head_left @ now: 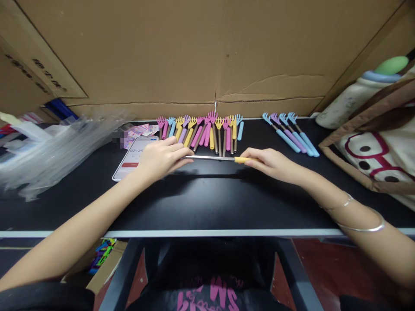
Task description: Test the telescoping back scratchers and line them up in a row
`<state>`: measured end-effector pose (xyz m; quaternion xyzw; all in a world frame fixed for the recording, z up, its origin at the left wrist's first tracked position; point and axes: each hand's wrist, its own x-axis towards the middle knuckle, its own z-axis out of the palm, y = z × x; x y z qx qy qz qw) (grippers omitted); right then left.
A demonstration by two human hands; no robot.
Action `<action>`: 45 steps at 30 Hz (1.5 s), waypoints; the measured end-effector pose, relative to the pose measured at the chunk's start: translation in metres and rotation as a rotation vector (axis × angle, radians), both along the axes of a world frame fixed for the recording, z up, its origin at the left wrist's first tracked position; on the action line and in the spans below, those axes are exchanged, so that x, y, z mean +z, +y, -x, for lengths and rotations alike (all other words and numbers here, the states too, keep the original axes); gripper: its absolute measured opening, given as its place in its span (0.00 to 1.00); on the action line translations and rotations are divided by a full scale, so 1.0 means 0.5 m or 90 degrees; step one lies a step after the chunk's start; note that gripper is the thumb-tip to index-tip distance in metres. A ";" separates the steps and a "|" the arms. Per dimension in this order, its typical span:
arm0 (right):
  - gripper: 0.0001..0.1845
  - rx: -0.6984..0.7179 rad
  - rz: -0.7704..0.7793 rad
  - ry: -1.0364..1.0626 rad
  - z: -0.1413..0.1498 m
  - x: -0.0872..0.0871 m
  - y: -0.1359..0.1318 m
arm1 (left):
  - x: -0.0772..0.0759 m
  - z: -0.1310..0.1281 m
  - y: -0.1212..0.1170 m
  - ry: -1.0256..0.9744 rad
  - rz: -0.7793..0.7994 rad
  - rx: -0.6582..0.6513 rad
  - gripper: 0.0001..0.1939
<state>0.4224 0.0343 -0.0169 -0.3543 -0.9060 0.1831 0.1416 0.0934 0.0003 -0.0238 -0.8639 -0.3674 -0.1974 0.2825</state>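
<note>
A telescopic back scratcher (210,158) is stretched level between my two hands over the black table. My left hand (164,156) is closed around one end of its metal rod, and whatever head sits there is hidden by the fingers. At the other end, my right hand (270,163) pinches the yellow handle sleeve (240,160). Behind the rod lies a row of claw-shaped scratcher heads with rods (219,138) and loose coloured sleeves (228,139) in pink, yellow, blue and purple. Several back scratchers with blue or purple handles (296,137) lie to the right.
A phone (125,166) showing a timer lies partly behind my left hand, near printed cards (142,131). Clear plastic bags (71,149) cover the left side. At right stand a bottle (353,101) and a brown-edged bag (356,170). Cardboard (194,56) walls the back.
</note>
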 end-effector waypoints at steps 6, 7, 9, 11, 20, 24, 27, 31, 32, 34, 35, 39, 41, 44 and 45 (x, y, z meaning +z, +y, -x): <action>0.17 -0.027 -0.081 -0.027 0.000 0.002 -0.005 | -0.015 0.004 0.005 -0.037 0.019 -0.010 0.22; 0.17 -0.031 -0.104 -0.036 0.001 0.002 -0.007 | -0.017 0.005 0.005 -0.041 0.027 -0.009 0.23; 0.18 -0.038 -0.151 -0.056 0.001 0.002 -0.010 | -0.021 0.006 0.006 -0.049 0.046 0.003 0.24; 0.18 -0.043 -0.196 -0.076 0.002 0.001 -0.012 | -0.022 0.006 0.006 -0.056 0.076 0.024 0.25; 0.20 -0.046 -0.422 -0.093 0.008 0.015 -0.030 | -0.013 -0.004 -0.001 -0.074 0.230 0.055 0.24; 0.18 -0.030 -0.462 -0.081 0.006 0.014 -0.028 | -0.010 -0.008 -0.006 -0.110 0.219 0.041 0.24; 0.18 -0.028 -0.439 -0.082 0.003 0.008 -0.023 | -0.010 -0.007 -0.009 -0.134 0.165 0.021 0.23; 0.20 -0.036 -0.379 -0.095 -0.001 0.003 -0.018 | -0.011 -0.004 -0.010 -0.124 0.052 -0.007 0.19; 0.20 -0.036 -0.354 -0.103 -0.001 0.003 -0.018 | -0.011 -0.003 -0.009 -0.113 0.022 -0.014 0.18; 0.21 -0.038 -0.296 -0.119 -0.001 0.004 -0.018 | -0.010 -0.001 -0.007 -0.086 -0.029 -0.027 0.16; 0.21 -0.039 -0.265 -0.123 0.000 0.005 -0.018 | -0.009 0.000 -0.006 -0.073 -0.051 -0.034 0.15; 0.21 -0.036 -0.119 -0.103 0.005 0.013 -0.021 | -0.002 0.002 -0.006 -0.031 -0.106 -0.045 0.13; 0.22 -0.014 -0.042 -0.077 0.007 0.020 -0.022 | 0.003 0.001 -0.009 -0.017 -0.114 -0.042 0.13; 0.25 0.047 0.078 -0.035 0.006 0.029 -0.024 | 0.009 -0.003 -0.015 -0.001 -0.122 -0.043 0.13; 0.26 0.066 0.116 -0.027 0.006 0.031 -0.025 | 0.009 -0.005 -0.017 0.006 -0.127 -0.048 0.13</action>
